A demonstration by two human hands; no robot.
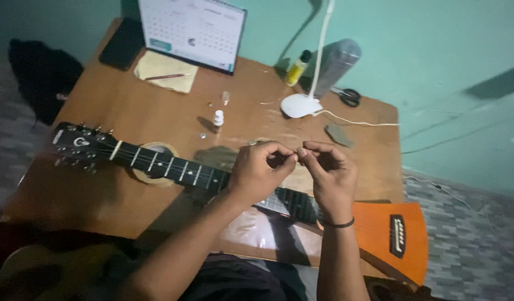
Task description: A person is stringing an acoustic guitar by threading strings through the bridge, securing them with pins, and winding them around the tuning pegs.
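1. Left hand point(261, 170): bare, no ring or watch seen; forearm bare too, no sleeve in view.
2. Right hand point(330, 173): bare, no glove.
3. Right wrist: thin dark band point(338, 224), looks like a cord or hair tie.
4. Lap at btm of frame: dark clothing point(229, 278), detail too dim to tell.

A person's left hand point(261, 169) and right hand point(329, 173) meet fingertip to fingertip, pinching something too small to identify, above the black fretboard of an orange acoustic guitar point(388, 233) lying across a brown wooden desk point(129, 111). At twelve o'clock stands a white desk lamp point(302, 103); at eleven, a white desk calendar point(191, 30).
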